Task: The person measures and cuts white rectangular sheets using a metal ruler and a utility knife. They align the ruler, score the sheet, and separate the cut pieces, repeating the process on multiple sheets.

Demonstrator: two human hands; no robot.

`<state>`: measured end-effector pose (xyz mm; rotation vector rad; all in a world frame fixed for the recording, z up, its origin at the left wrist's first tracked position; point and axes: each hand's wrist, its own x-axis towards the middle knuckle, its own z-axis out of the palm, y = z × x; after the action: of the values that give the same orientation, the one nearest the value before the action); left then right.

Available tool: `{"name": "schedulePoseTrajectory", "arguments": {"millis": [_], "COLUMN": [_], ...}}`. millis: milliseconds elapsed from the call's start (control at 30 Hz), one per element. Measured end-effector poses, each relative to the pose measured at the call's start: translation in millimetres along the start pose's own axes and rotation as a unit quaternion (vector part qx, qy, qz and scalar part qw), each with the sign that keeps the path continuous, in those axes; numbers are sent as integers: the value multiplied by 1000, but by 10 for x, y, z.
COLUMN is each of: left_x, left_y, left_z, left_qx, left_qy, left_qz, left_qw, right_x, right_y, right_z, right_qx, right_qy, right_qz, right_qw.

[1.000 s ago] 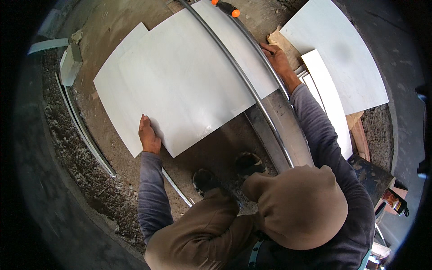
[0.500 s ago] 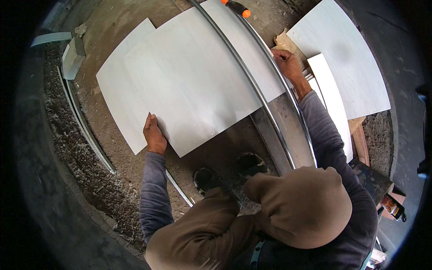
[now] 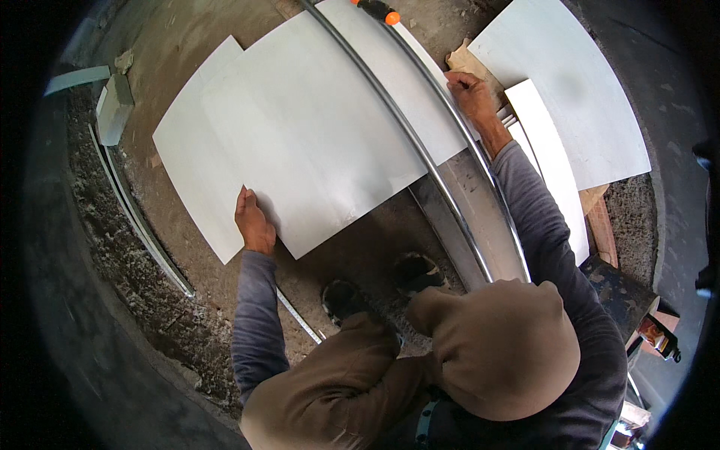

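My left hand [image 3: 255,221] is at the near left edge of a large white board [image 3: 300,135], its fingers together along that edge. Beneath this board lies a second white board [image 3: 187,157], which sticks out on the left. On the right, my right hand [image 3: 471,97] has its fingers curled at the large board's right edge, just beyond a shiny metal tube [image 3: 431,75]. A second metal tube [image 3: 394,112] crosses over the board alongside it. The fingertips of both hands are partly hidden.
A tool with a black and orange handle [image 3: 379,11] lies by the tubes' far end. More white boards [image 3: 562,90] are stacked at the right. Metal strips [image 3: 139,210] and a pale block [image 3: 114,112] lie on the left. A measuring tape [image 3: 298,315] is near my feet.
The view has turned slightly, shifting the surroundings. Both hands stay at the large board's edges, and the board seems to have slid only a little, if at all.
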<state>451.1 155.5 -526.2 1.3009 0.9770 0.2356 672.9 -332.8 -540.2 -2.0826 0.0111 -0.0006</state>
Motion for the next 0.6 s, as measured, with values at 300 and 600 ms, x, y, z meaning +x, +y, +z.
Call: {"name": "schedulePoseTrajectory", "arguments": {"millis": [300,600], "left_x": [-46,33], "left_y": [-72,-87], "left_z": [-34,-88], "left_qx": [-3,-4], "left_qy": [15,-5], "left_qz": [4,6], "left_qw": [1000,1000], "right_x": [-137,30], "right_y": [-152,-112], "right_z": [13,95], "right_qx": [14,29], "right_qy": [-1,-7], "right_qz": [51,42], "right_qw": [999,999]}}
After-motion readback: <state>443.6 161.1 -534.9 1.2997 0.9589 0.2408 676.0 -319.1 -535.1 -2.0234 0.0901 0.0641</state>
